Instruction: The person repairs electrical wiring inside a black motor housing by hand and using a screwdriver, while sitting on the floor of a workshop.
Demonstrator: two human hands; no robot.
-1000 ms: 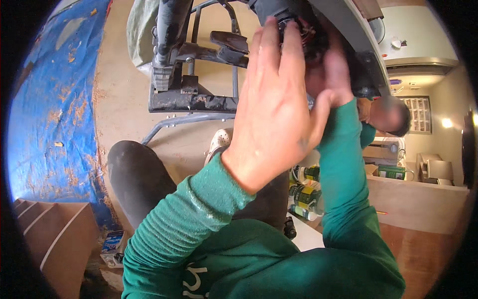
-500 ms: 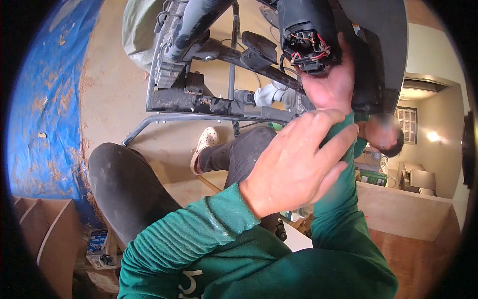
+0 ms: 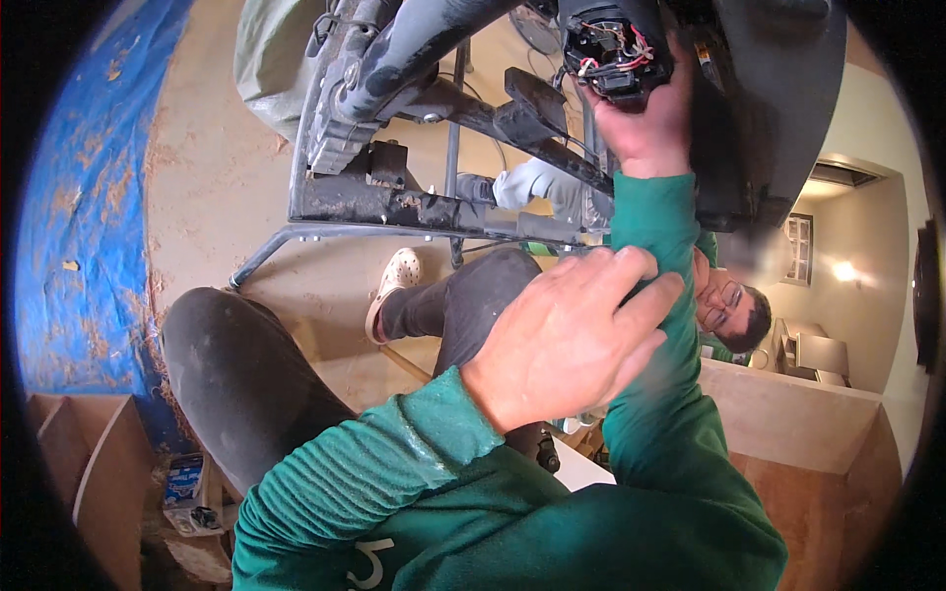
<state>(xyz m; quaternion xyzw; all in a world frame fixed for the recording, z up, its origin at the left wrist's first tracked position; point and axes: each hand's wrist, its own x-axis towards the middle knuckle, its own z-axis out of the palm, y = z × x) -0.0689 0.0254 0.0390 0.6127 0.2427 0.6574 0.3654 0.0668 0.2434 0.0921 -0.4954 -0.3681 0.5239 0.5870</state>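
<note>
My right hand (image 3: 645,123) is cupped around the underside of a black motor housing (image 3: 621,25) at the top, its palm turned up. The end of the housing is uncovered, and red, white and dark wires (image 3: 616,54) are exposed inside. Some of its fingers are hidden behind the housing. My left hand (image 3: 567,335) hovers at mid-picture beside my right sleeve (image 3: 658,222). Its fingers are apart and slightly bent, with nothing visible in them; whether the tips touch the sleeve I cannot tell. The housing belongs to a large machine on a dark metal frame (image 3: 443,209).
A foot bar (image 3: 261,258) juts from the frame. Below it are legs in dark trousers (image 3: 246,364) and a light clog (image 3: 392,286). Another person (image 3: 731,310) is close on the right. A wooden panel (image 3: 788,414) stands at right; a dusty blue tarp (image 3: 89,227) and wooden shelving (image 3: 103,473) lie left.
The machine and my right hand appear higher in the picture, with the hand still at the housing. My left hand has shifted slightly left. The other person's head has moved lower and left.
</note>
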